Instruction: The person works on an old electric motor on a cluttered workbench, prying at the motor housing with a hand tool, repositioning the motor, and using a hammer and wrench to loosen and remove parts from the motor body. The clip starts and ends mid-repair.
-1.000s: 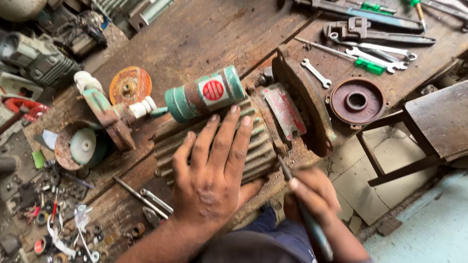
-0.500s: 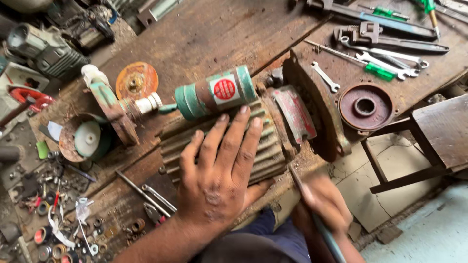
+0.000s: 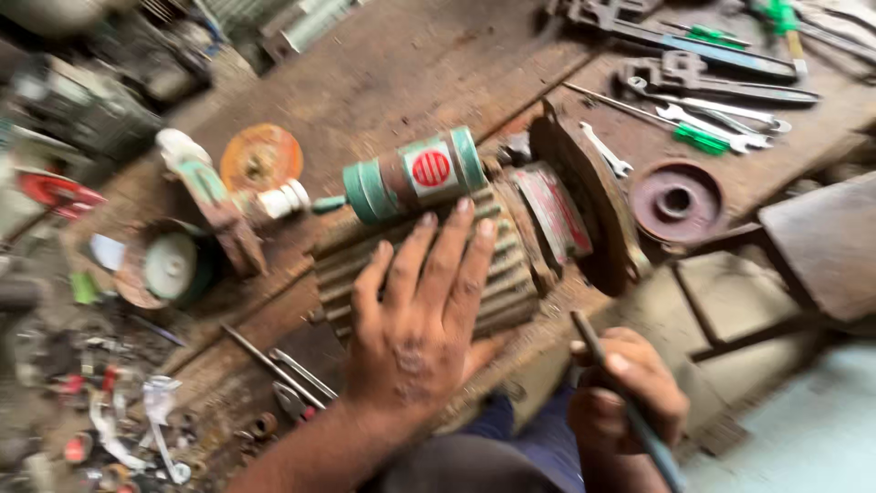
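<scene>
Your left hand (image 3: 420, 319) lies flat and spread on the ribbed body of the old motor (image 3: 429, 274), fingers wide, palm pressing down rather than gripping; the motor itself lies on its side at the near edge of the wooden bench (image 3: 383, 73), its round end plate (image 3: 584, 210) facing the open gap to your right; your right hand (image 3: 625, 397) is curled into a closed fist around a thin dark tool (image 3: 630, 411) (a screwdriver or punch, too blurred to say which), whose tip points up toward the lower edge of the motor near the end plate but does not look to be touching it yet. To do this well, I would keep that left palm bearing straight down over the ribs so the casing cannot roll toward you; seat the tip squarely before you push, since a slip would likely run toward your left wrist or your lap; keep your thumb off the line of the shaft. The green and red can (image 3: 415, 173) lies touching the far side of the motor and may roll if the casing jolts; the spanners (image 3: 721, 114) and the rusty pulley (image 3: 677, 201) lie well apart, out of your way.
</scene>
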Available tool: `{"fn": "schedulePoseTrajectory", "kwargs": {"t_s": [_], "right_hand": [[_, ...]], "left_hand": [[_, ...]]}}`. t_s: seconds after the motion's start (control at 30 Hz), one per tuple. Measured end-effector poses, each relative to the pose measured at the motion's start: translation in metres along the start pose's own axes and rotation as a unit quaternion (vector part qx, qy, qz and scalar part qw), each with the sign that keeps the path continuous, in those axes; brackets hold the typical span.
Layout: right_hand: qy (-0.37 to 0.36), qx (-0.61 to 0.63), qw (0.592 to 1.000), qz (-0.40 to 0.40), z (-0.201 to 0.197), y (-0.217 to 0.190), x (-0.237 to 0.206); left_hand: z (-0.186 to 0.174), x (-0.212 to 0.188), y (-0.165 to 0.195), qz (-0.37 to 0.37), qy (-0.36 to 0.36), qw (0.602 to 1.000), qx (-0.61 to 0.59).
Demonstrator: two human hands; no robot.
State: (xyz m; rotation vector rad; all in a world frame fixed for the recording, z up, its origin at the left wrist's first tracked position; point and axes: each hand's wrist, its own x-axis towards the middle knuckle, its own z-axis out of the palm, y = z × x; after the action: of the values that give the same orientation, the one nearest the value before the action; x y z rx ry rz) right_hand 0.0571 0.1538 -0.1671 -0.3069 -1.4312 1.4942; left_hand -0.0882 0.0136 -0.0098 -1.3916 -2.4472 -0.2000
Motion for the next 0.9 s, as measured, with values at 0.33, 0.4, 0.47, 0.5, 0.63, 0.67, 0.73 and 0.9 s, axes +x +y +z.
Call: {"fn": "schedulePoseTrajectory", "kwargs": {"t_s": [0.33, 0.4, 0.47, 0.5, 0.63, 0.67, 0.73, 0.9], "right_hand": [[-0.139, -0.221, 0.952, -0.159, 0.024, -0.102, 0.062], [-0.225, -0.298, 0.911, -0.177, 0.030, -0.109, 0.079], [-0.261, -0.308, 0.892, -0.205, 0.034, -0.114, 0.087], [-0.255, -0.281, 0.897, -0.227, 0.035, -0.116, 0.090], [-0.334, -0.332, 0.859, -0.199, 0.041, -0.119, 0.098], [-0.315, -0.319, 0.867, -0.219, 0.042, -0.122, 0.097], [-0.288, -0.286, 0.878, -0.253, 0.044, -0.126, 0.097], [-0.329, -0.366, 0.832, -0.258, 0.049, -0.132, 0.099]], "left_hand": [[-0.009, -0.001, -0.009, 0.003, 0.002, 0.999, -0.044], [-0.008, -0.003, -0.010, 0.008, 0.011, 0.999, -0.046], [-0.007, -0.006, -0.012, 0.013, 0.026, 0.999, -0.042], [-0.005, -0.005, -0.014, 0.015, 0.033, 0.998, -0.043], [-0.001, -0.007, -0.014, 0.014, 0.047, 0.998, -0.041], [0.000, -0.006, -0.015, 0.012, 0.055, 0.998, -0.036], [0.000, -0.006, -0.016, 0.012, 0.067, 0.998, 0.013], [-0.001, -0.008, -0.019, 0.006, 0.097, 0.995, 0.008]]}}
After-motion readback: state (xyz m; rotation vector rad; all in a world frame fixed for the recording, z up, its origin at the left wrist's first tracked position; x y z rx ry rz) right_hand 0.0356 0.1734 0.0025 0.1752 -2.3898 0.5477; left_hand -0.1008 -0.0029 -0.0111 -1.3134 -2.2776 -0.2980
